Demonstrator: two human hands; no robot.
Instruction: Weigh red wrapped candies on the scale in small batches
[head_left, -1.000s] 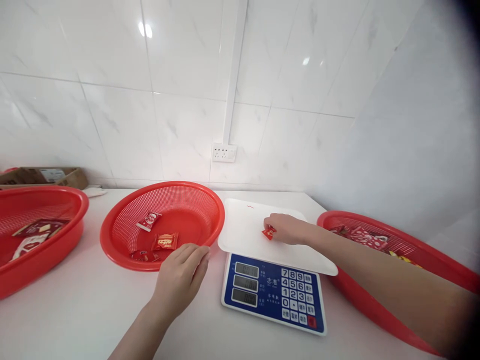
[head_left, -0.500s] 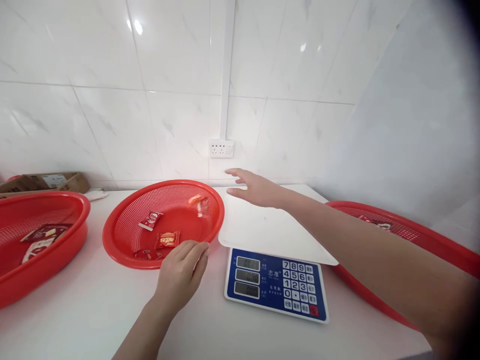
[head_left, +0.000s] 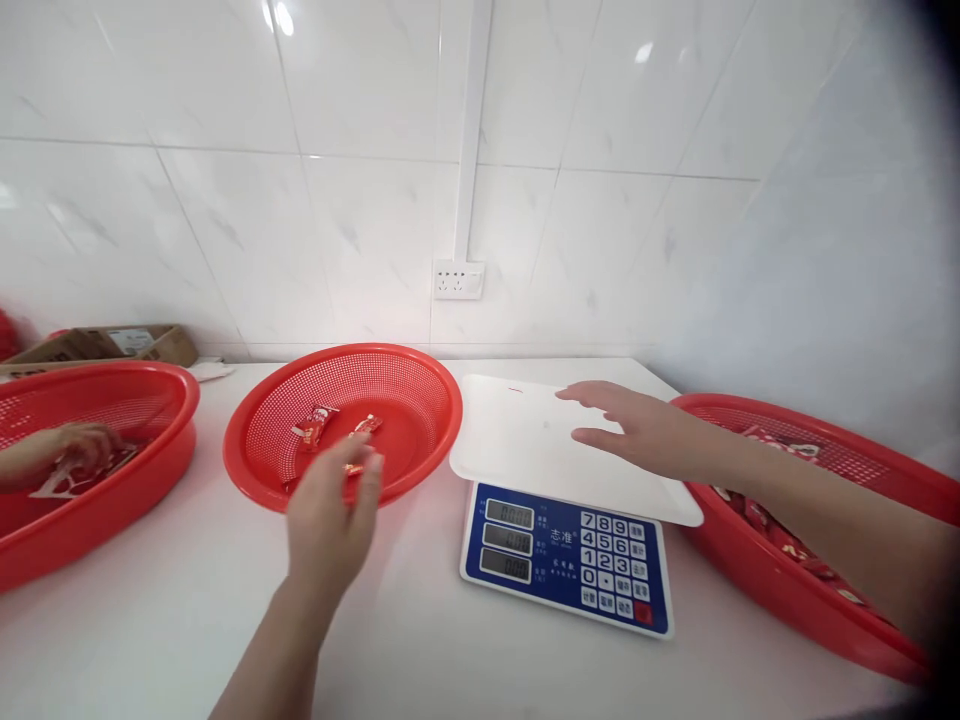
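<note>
My left hand (head_left: 330,520) is at the front rim of the middle red plastic basket (head_left: 255,472), thumb apart from the fingers, with nothing visible in it. Inside that basket lie a few small red snack packets (head_left: 315,428), partly hidden by my fingers. Over the white pan (head_left: 510,440) of a digital scale (head_left: 562,560) hovers my right hand (head_left: 630,425), open, its fingers stretched to the left. A tiny red strip (head_left: 515,390) shows near the pan's back edge.
Another red basket (head_left: 750,405) at the right holds many packets. At the left, another person's hand (head_left: 82,450) touches packets in a third basket (head_left: 176,470). Behind it stands a cardboard box (head_left: 169,345). A socket (head_left: 459,280) is on the tiled wall.
Packets that were dropping into the middle basket now lie in it. My right hand has drawn back rightward over the pan. Another person's hand has come into the left basket.
</note>
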